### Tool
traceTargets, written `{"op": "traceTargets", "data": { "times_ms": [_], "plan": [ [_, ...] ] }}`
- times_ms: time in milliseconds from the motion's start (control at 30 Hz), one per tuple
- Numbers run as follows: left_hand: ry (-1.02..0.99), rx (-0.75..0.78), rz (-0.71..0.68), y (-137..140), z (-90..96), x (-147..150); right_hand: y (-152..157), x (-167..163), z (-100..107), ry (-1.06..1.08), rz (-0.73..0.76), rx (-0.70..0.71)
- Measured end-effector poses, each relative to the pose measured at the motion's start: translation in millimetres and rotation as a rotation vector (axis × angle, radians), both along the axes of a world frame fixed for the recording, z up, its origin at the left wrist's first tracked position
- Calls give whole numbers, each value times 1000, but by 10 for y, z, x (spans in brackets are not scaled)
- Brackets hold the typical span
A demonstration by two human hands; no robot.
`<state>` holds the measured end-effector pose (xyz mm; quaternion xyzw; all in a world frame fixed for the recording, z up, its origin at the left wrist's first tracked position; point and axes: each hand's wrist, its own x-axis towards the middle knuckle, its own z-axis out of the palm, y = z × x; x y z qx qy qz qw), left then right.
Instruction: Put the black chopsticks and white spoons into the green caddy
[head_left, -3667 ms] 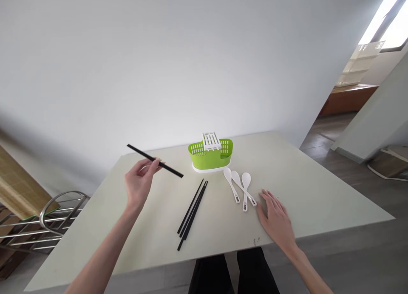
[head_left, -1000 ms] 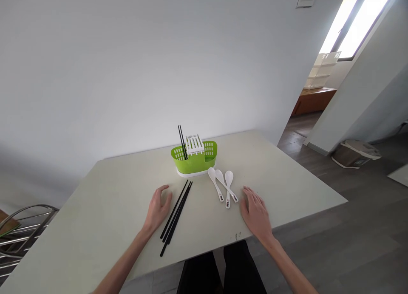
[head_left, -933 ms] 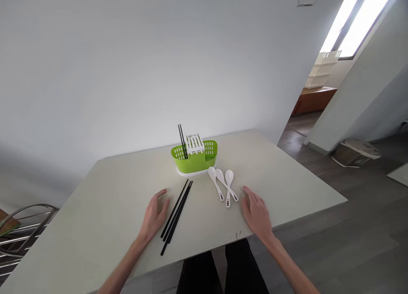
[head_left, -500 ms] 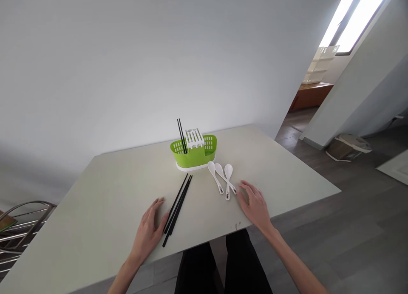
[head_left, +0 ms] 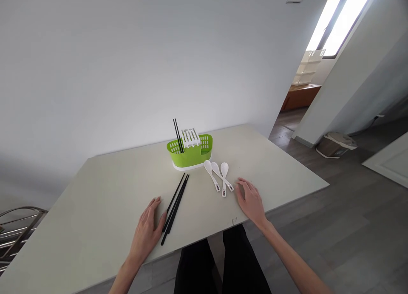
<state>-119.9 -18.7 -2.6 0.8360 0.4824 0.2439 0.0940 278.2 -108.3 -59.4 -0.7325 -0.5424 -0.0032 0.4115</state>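
Observation:
My left hand rests on the table with its thumb spread from the fingers, just left of some loose black chopsticks. It holds nothing. My right hand lies open on the tabletop, empty, close to the handles of three white spoons. Two of these spoons cross each other. Behind them stands a green cutlery basket with a white base and a white slotted rack over its middle. A pair of black chopsticks stands upright in the basket's left compartment.
The pale table reaches back to a plain wall. A metal-framed chair is beside its left edge. On the floor at the right sits a bin-like container, near a pillar.
The view has shifted slightly, so the table and everything on it appear a little further left. Both hands keep their places beside the chopsticks and the spoons.

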Motion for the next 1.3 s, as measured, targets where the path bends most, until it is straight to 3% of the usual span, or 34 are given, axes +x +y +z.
{"op": "traceTargets", "data": {
  "times_ms": [900,1300],
  "plan": [
    [-1,-17,10,21,19,13,8,-9,30,-20,-8,13],
    [-95,-72,46,21,91,-18,22,-10,-3,-25,-2,40]
  ]
}}
